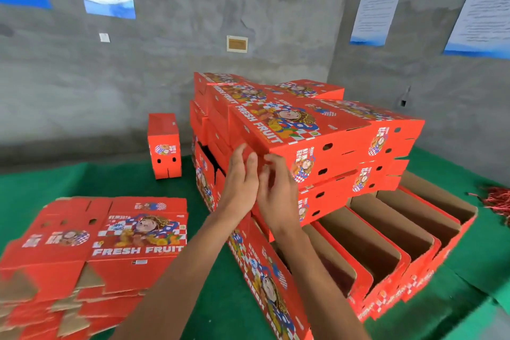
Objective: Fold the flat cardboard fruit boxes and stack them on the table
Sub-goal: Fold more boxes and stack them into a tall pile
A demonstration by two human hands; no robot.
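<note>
A pile of flat red "FRESH FRUIT" cardboard boxes (110,243) lies at the near left on the green table (55,182). Folded red boxes are stacked in the middle; the top front box (298,130) lies on its side. Both hands meet at that box's near left corner. My left hand (240,182) has straight fingers against the corner. My right hand (276,190) is beside it, fingers slightly bent, touching the box edge; nothing is plainly held.
Several open folded boxes (386,251) stand in a row at the near right, brown insides showing. One folded box (164,146) stands alone at the back left. Red cords (496,201) lie at the far right. A grey wall with posters rises behind.
</note>
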